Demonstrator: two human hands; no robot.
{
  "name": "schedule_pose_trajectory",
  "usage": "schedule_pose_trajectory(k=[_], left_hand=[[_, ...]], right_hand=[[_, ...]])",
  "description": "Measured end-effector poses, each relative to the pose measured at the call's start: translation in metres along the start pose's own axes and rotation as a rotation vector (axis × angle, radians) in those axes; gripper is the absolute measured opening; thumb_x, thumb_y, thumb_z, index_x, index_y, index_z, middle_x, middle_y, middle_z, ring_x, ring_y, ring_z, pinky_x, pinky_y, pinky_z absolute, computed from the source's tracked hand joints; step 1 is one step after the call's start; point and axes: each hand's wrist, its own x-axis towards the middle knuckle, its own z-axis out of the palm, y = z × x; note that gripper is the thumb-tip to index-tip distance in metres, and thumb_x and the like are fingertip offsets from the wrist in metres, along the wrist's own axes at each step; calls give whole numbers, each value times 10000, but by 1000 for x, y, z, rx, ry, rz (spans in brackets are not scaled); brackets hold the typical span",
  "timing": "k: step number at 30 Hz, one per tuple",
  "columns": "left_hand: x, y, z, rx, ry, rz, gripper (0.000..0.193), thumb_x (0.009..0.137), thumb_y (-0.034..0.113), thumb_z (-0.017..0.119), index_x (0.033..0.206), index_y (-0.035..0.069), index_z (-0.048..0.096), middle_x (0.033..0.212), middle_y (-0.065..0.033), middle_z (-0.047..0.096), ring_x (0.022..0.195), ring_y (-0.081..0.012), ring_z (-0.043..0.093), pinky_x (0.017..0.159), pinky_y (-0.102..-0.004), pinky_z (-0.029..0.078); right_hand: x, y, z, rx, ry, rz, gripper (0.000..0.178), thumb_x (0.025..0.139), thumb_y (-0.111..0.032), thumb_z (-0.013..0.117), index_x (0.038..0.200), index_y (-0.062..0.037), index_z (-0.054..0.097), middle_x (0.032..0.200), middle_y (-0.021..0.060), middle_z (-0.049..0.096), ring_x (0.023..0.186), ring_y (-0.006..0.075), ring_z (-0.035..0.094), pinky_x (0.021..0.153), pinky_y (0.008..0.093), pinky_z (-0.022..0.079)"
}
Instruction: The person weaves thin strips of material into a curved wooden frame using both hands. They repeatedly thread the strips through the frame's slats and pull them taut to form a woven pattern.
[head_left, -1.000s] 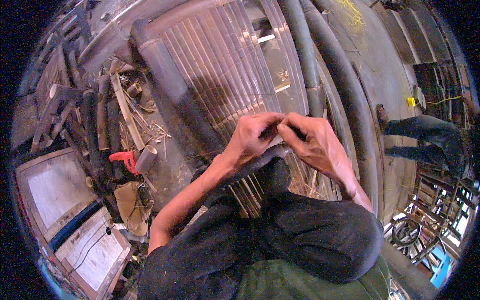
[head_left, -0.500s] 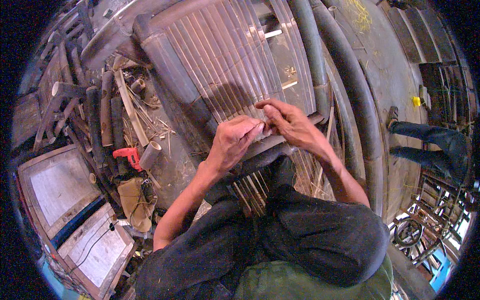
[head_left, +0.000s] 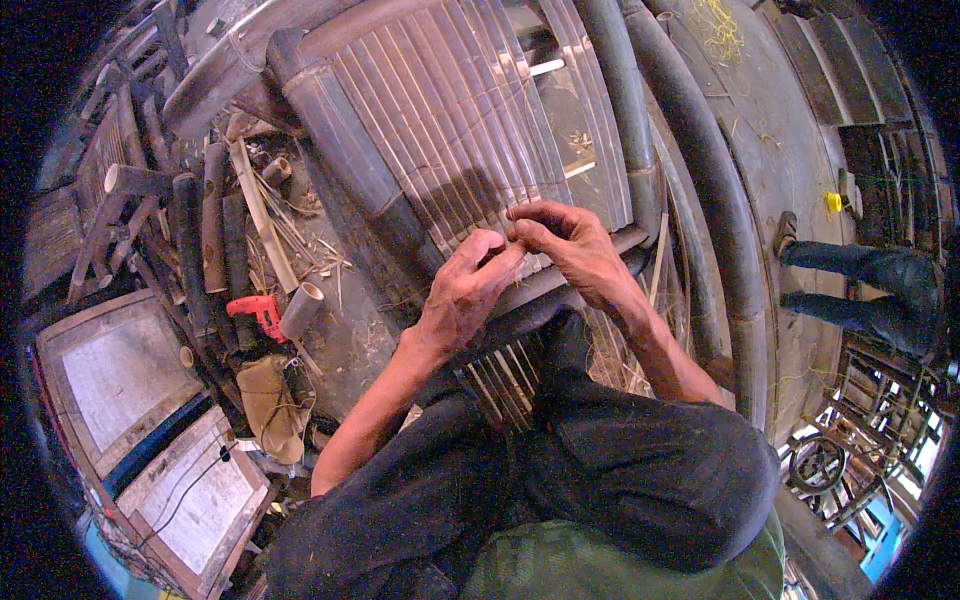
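Dark bamboo slats [head_left: 420, 110] run lengthwise in front of me, forming a seat-like panel between thick bamboo poles. My left hand [head_left: 468, 285] and my right hand [head_left: 575, 250] meet over the near end of the slats, fingertips almost touching. Both are closed in a pinch. A thin cord [head_left: 465, 135] crosses the slats and runs toward my fingers; what sits between the fingertips is too small to make out. Below my hands lies the panel's near crossbar [head_left: 535, 283].
On the left floor are a red power tool [head_left: 255, 315], cut bamboo pieces [head_left: 213, 215] and wood scraps. Two framed white panels [head_left: 125, 375] lie at the lower left. Long curved bamboo poles [head_left: 720, 200] border the right. Another person's legs [head_left: 860, 285] show farther right.
My left hand has shifted slightly down and its thumb and fingers are bent differently. My right hand has moved a little left, its wrist lower. Both remain pinched together at the slat ends.
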Motion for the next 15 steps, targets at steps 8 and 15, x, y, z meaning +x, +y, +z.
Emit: schedule_pose_trajectory(k=[8, 15], left_hand=[[6, 7, -2, -370, 155, -420, 136, 899, 123, 611, 938, 11, 677, 823, -50, 627, 757, -156, 594, 689, -291, 488], [19, -1, -21, -344, -28, -696, 292, 931, 247, 580, 854, -23, 660, 672, -55, 584, 633, -136, 530, 611, -305, 432]], right_hand=[[0, 8, 1, 12, 81, 63, 209, 924, -205, 630, 985, -6, 647, 809, 7, 654, 751, 80, 584, 661, 246, 478], [-11, 3, 8, -546, 211, -479, 138, 888, -150, 636, 996, -65, 647, 1013, 85, 632, 894, 229, 604, 760, 327, 494]])
